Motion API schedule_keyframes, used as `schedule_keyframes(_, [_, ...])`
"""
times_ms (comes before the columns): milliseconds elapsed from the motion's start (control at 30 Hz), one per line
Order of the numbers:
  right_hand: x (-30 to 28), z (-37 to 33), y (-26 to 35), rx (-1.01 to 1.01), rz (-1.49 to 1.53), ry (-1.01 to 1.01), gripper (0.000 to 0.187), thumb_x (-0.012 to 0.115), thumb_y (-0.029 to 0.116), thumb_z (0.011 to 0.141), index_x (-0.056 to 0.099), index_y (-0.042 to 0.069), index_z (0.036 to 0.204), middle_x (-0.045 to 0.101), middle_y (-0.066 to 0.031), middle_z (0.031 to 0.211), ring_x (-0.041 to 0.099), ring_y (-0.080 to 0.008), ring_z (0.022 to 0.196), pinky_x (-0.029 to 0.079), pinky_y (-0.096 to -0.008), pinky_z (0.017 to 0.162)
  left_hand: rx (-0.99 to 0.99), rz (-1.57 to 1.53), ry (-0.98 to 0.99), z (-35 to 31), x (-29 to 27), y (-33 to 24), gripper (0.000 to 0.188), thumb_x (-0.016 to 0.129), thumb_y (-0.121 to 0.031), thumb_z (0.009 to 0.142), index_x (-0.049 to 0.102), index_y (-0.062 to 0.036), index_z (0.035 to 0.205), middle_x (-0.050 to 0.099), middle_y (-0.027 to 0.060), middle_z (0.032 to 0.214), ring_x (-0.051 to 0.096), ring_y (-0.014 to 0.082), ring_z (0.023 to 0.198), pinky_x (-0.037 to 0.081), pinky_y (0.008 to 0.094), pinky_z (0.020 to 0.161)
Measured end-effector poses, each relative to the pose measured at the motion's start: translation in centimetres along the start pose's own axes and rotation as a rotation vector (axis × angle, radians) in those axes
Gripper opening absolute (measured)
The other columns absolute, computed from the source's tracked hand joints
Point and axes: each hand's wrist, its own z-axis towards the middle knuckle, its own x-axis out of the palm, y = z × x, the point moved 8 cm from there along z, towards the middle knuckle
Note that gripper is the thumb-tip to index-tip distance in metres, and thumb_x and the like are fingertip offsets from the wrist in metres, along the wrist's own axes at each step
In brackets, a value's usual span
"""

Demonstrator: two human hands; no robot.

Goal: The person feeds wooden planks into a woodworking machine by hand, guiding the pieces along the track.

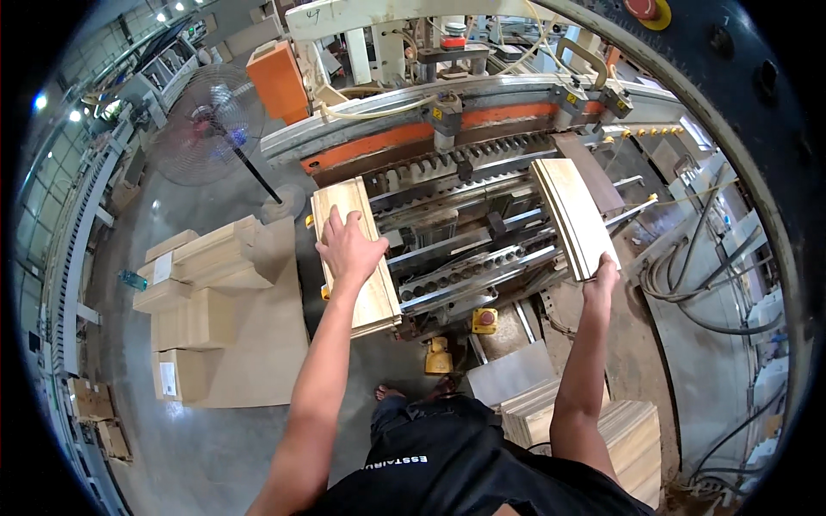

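Observation:
My left hand point(351, 248) lies with its fingers spread on top of a short stack of pale wooden boards point(372, 297), at the left end of a machine bed point(471, 251) with metal rails. At the bed's right side, a second small stack of wooden boards point(575, 215) rests at a slant across the rails. Its near corner is gripped by my right hand point(606, 273), whose thumb is on top; the fingers underneath are partly hidden. Between the two stacks, the rails and a toothed strip lie bare.
Behind the bed runs an orange and grey beam with clamps point(446, 119). A yellow box with a red button point(484, 321) sits at the near edge. Board stacks point(206, 318) stand on a sheet at left, more boards point(632, 443) at lower right. A standing fan point(206, 125) is far left.

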Motion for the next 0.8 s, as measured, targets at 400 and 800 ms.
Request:
schedule_keyframes(400, [15.2, -10.6, -2.3, -0.867, -1.064, 0.618, 0.017, 0.063, 0.014, 0.085, 0.064, 0.002, 0.097, 0.066, -0.0141, 0.091, 0.064, -0.0288, 0.084, 0.050, -0.0363, 0.073, 0.184, -0.116, 0.161, 0.9, 8.5, -12.7, 0.067, 0.072, -0.037, 0.065, 0.056, -0.0128, 0.125, 0.037, 0.0115, 0.141, 0.034, 0.0320, 0.129, 0.029, 0.0510, 0.099])
schedule_keyframes(800, [16.2, -9.7, -5.3, -0.649, -1.404, 0.447, 0.023, 0.055, 0.028, 0.088, 0.068, 0.011, 0.096, 0.068, -0.0172, 0.085, 0.065, -0.0378, 0.081, 0.050, -0.0477, 0.072, -0.499, -0.889, 0.083, 4.4, 18.2, -5.1, 0.049, 0.072, -0.029, 0.077, 0.059, 0.0099, 0.104, 0.053, 0.0246, 0.123, 0.059, 0.0367, 0.103, 0.048, 0.0424, 0.087])
